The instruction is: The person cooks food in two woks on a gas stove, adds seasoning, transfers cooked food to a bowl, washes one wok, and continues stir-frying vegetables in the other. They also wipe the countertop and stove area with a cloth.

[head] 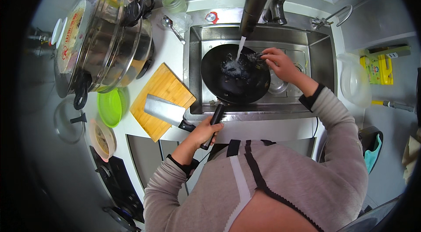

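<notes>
My left hand (206,132) grips the black handle (217,115) of a dark wok (227,87), which rests in the stainless steel sink (319,64). Water (240,47) runs from the faucet spout (249,18) into the wok and splashes on its bottom. My right hand (279,62) pinches a metal wire scourer (256,57) over the wok's right inner side. Beneath my right wrist, partly covered by the wok, a clear round dish or lid (278,84) lies in the sink.
Left of the sink, a cleaver (165,111) lies across a wooden cutting board (161,84), its handle near my left hand. A tall steamer pot (108,41) stands behind a green basket (110,108). A spoon (173,29) and glass jar (174,1) are near the sink's back-left corner.
</notes>
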`<state>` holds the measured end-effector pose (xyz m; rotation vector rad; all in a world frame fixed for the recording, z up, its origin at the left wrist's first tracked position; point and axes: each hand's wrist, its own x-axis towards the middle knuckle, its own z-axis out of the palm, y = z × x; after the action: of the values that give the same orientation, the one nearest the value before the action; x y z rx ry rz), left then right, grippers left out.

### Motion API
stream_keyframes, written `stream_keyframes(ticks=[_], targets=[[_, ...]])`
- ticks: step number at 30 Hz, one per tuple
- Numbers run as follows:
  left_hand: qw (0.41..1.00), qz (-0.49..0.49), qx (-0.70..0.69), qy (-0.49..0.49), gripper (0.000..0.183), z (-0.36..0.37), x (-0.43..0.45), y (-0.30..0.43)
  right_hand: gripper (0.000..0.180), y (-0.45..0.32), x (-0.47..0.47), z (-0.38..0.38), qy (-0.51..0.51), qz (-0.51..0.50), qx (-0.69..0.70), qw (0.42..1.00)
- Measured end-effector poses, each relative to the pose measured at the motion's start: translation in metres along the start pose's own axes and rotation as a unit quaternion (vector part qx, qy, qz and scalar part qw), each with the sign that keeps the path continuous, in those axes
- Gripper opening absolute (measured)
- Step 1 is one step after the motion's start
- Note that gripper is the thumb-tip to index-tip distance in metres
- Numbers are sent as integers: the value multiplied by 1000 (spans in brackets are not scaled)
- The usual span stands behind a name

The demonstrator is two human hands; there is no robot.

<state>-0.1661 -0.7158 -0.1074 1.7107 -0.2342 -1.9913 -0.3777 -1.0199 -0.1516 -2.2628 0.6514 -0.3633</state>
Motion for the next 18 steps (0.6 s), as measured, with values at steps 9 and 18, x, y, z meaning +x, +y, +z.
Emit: stream_keyframes(ticks=[9, 18], targets=[[991, 5, 117, 59, 42, -4, -3, 1, 23, 69, 41, 78, -210, -147, -246, 935], [968, 8, 237, 86, 55, -7, -2, 0, 32, 112, 33, 122, -251, -125, -259, 924]])
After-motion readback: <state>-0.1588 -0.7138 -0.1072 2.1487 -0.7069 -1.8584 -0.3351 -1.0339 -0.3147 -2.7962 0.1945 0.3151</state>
